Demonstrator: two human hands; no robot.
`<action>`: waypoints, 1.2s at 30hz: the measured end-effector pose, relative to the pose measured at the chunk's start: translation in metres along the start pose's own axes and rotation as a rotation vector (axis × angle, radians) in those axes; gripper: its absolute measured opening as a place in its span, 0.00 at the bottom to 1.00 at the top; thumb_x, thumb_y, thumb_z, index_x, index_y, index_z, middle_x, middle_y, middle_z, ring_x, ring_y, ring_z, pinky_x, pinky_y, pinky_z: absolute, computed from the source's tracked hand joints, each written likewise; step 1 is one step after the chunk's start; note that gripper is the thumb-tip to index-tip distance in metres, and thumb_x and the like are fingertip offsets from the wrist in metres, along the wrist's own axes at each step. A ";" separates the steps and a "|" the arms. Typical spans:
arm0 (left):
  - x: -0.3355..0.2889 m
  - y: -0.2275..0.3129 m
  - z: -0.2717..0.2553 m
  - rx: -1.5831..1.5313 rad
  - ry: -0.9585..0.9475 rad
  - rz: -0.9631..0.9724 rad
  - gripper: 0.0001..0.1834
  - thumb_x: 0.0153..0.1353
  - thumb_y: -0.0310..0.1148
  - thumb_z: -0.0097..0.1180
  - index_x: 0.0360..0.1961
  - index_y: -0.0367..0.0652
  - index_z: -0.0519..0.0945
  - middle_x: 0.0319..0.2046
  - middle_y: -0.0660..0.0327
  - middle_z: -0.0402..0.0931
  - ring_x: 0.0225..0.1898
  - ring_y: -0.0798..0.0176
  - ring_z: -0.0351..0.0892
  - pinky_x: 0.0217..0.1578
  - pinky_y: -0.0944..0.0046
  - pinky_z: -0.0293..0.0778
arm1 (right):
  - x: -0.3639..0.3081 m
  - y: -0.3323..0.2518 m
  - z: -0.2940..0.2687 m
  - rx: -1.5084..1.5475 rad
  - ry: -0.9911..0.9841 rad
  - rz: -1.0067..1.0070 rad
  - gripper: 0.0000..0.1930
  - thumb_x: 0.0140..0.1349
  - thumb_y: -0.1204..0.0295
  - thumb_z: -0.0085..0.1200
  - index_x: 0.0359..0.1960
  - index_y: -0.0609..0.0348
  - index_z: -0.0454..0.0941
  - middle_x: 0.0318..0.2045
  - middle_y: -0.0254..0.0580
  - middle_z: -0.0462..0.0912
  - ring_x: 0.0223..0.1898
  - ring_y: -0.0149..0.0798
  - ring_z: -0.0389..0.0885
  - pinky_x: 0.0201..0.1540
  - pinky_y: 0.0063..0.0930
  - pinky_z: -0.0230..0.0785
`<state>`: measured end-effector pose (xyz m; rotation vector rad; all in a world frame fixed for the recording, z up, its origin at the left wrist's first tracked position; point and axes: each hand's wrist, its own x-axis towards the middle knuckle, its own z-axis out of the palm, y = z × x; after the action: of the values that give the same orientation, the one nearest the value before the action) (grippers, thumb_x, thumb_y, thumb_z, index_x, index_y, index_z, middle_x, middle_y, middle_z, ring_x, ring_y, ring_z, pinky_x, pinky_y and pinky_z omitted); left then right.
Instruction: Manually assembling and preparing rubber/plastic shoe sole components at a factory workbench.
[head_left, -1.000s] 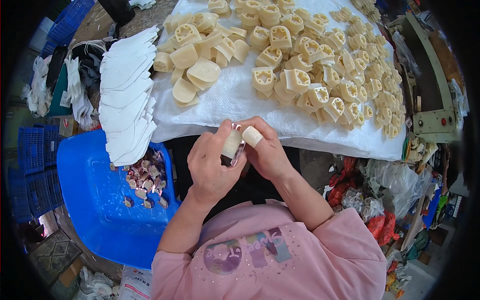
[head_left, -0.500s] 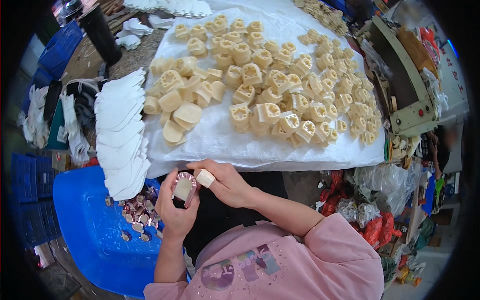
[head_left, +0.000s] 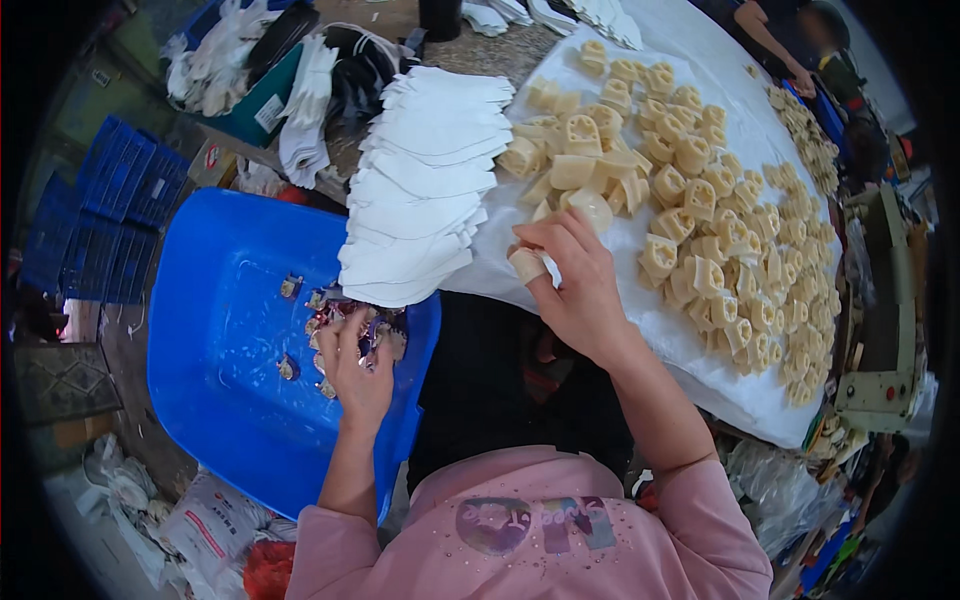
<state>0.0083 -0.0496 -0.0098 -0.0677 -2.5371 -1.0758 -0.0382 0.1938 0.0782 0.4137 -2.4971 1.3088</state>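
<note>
Left hand (head_left: 360, 375): lowered into a wide, rounded blue plastic tub (head_left: 205, 360), fingers spread and bent among small, shiny, metallic pink-brown pieces (head_left: 316, 320) with pale faces. These cluster at the tub's table side; a few lie apart on its floor. Right hand (head_left: 575, 285): raised at the near edge of a table draped in white woven plastic sheeting (head_left: 755, 402), palm down, fingers curled, a beige wrap (head_left: 526, 265) around the thumb. A smooth, rounded, cream plastic piece (head_left: 592, 210) lies at its knuckles. From where I stand, I cannot tell whether either grip is clamped on a piece or merely resting apart.

Table, centre to right: many cream, U-shaped plastic pieces (head_left: 700, 190) with hollowed faces, heaped closest behind the right hand and spread toward the far right. Table, left: a fanned stack of overlapping, thin white cut sheets (head_left: 425, 185), its near end overlapping the tub's rim in view.

Surroundings: stacked blue plastic crates (head_left: 120, 215) at left; a grey-green metal frame (head_left: 880, 395) with a red knob at right; a co-worker's arm (head_left: 770, 40) beyond the table's far right.
</note>
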 end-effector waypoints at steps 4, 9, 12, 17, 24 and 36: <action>0.038 0.024 -0.009 -0.108 0.149 0.210 0.15 0.47 0.17 0.56 0.39 0.36 0.78 0.36 0.54 0.70 0.37 0.57 0.70 0.37 0.64 0.68 | 0.036 -0.001 0.007 -0.504 0.030 -0.236 0.12 0.44 0.80 0.55 0.33 0.56 0.77 0.33 0.38 0.74 0.42 0.41 0.69 0.48 0.43 0.54; 0.088 0.052 0.000 -0.171 0.055 0.464 0.14 0.45 0.17 0.56 0.36 0.38 0.79 0.35 0.55 0.72 0.39 0.55 0.72 0.38 0.61 0.69 | 0.073 0.007 0.018 -0.825 -0.077 -0.372 0.05 0.46 0.77 0.52 0.26 0.55 0.78 0.34 0.33 0.74 0.44 0.39 0.69 0.55 0.50 0.48; 0.102 0.054 0.018 -0.099 -0.020 0.458 0.14 0.43 0.18 0.58 0.35 0.40 0.78 0.36 0.57 0.73 0.40 0.54 0.73 0.40 0.60 0.69 | 0.081 0.009 0.021 -0.895 -0.203 -0.430 0.05 0.47 0.77 0.51 0.26 0.56 0.78 0.33 0.34 0.74 0.45 0.38 0.69 0.58 0.53 0.46; 0.105 0.049 0.027 -0.023 -0.004 0.491 0.14 0.42 0.18 0.60 0.33 0.41 0.77 0.36 0.58 0.74 0.41 0.54 0.73 0.42 0.59 0.68 | 0.088 0.017 0.023 -0.823 -0.193 -0.479 0.05 0.47 0.77 0.50 0.26 0.57 0.78 0.32 0.36 0.74 0.46 0.39 0.68 0.59 0.54 0.46; 0.103 0.049 0.028 -0.032 0.012 0.500 0.13 0.42 0.18 0.60 0.32 0.40 0.77 0.36 0.58 0.73 0.41 0.54 0.73 0.43 0.58 0.68 | 0.091 0.009 0.037 -0.736 -0.247 -0.247 0.07 0.47 0.80 0.50 0.28 0.57 0.78 0.32 0.39 0.74 0.46 0.42 0.68 0.54 0.51 0.50; 0.103 0.048 0.029 -0.027 0.015 0.509 0.13 0.41 0.18 0.60 0.32 0.38 0.77 0.36 0.57 0.73 0.42 0.53 0.73 0.43 0.57 0.68 | 0.103 -0.002 0.069 -0.754 -0.177 -0.146 0.09 0.44 0.79 0.53 0.30 0.57 0.78 0.34 0.43 0.76 0.45 0.45 0.69 0.50 0.49 0.51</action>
<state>-0.0874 -0.0058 0.0417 -0.6684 -2.3008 -0.8942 -0.1401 0.1240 0.0815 0.5184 -2.7941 0.2266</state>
